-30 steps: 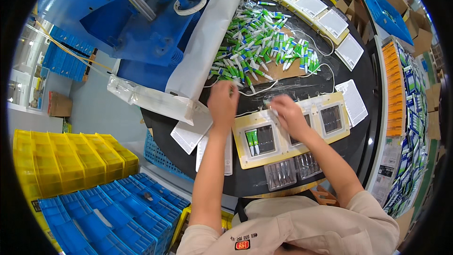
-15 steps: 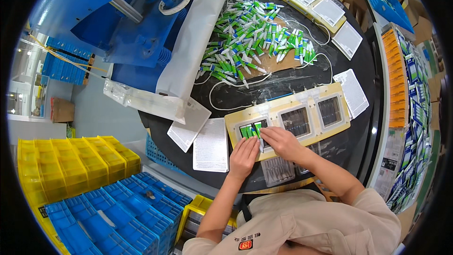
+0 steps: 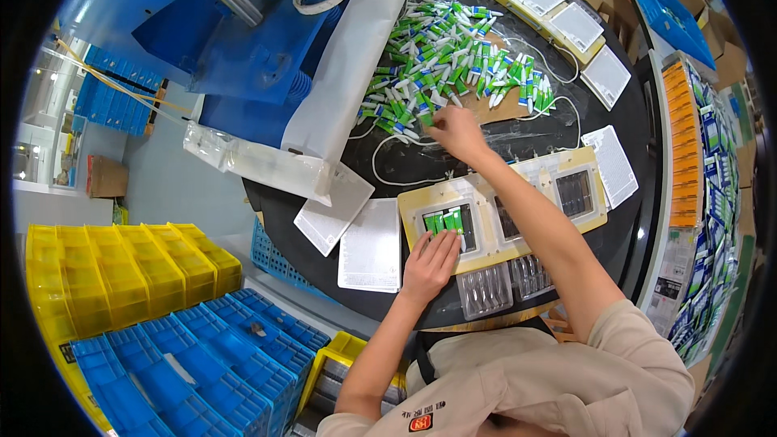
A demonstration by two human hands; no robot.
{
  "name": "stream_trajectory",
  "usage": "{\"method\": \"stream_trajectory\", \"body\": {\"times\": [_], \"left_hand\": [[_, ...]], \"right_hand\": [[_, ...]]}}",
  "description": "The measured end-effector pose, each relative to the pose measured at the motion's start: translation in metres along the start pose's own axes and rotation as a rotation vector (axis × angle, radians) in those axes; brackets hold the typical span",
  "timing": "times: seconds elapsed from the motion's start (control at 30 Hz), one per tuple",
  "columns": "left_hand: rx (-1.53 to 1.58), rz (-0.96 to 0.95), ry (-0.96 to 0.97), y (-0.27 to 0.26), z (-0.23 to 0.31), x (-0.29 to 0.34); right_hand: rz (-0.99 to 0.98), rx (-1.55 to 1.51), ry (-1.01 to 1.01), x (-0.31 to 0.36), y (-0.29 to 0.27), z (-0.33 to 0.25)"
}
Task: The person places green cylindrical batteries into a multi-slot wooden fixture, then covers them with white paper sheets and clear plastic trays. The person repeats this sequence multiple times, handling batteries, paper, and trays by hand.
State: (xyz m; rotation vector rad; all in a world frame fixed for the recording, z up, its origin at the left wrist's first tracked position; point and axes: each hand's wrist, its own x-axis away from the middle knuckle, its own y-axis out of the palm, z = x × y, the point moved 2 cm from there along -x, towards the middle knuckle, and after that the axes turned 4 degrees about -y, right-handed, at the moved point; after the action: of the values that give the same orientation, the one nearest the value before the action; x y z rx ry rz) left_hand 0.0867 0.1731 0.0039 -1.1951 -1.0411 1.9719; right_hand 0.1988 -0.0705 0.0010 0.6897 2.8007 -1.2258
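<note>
My left hand (image 3: 430,269) lies with its fingers stretched flat over several small green-and-white tubes (image 3: 443,221). They lie side by side in the left window of a cream-coloured fixture frame (image 3: 411,216). At the near edge of a heap of such tubes (image 3: 437,57), my right hand (image 3: 460,134) pinches a small green tube (image 3: 426,119) by its fingertips. My right forearm crosses above the frame and hides part of its middle window. Dark, tube-shaped hollows show in the frame's right window (image 3: 575,192).
Clear plastic blister trays (image 3: 486,291) lie before the frame. Printed white cards (image 3: 370,247) rest left of it, another card (image 3: 611,166) at its right. A second card-covered frame (image 3: 558,24) stands at the far right. Blue machinery (image 3: 243,57) occupies the far left; blue crates (image 3: 178,372) stand near left.
My right hand has left the frame's left window and reached away to the tube heap. My left hand remains at the window, where the green tubes are now less covered.
</note>
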Motion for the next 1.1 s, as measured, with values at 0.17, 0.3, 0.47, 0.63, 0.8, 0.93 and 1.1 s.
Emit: {"method": "stream_trajectory", "body": {"times": [0.17, 0.3, 0.47, 0.63, 0.8, 0.93, 1.1], "left_hand": [[-0.012, 0.015, -0.004, 0.002, 0.001, 0.006], [-0.012, -0.038, -0.045, 0.004, 0.002, 0.001], [0.072, -0.048, -0.215, -0.004, 0.009, 0.013], [0.244, 0.214, -0.525, -0.027, 0.036, 0.080], [0.335, -0.018, -0.683, -0.029, 0.051, 0.128], [0.364, 0.014, -0.745, -0.037, 0.046, 0.135], [0.446, 0.157, -0.782, -0.050, 0.042, 0.119]], "right_hand": [[0.080, -0.179, -0.090, 0.115, -0.073, -0.011], [0.102, -0.251, 0.149, 0.167, -0.072, -0.020], [0.033, -0.111, 0.120, 0.199, -0.084, -0.038], [-0.190, -0.137, -0.061, 0.262, -0.068, -0.072], [-0.414, 0.178, -0.599, 0.280, 0.003, -0.097], [-0.676, 0.384, -0.674, 0.277, 0.037, -0.112], [-0.494, 0.138, -0.726, 0.260, -0.010, -0.106]]}}
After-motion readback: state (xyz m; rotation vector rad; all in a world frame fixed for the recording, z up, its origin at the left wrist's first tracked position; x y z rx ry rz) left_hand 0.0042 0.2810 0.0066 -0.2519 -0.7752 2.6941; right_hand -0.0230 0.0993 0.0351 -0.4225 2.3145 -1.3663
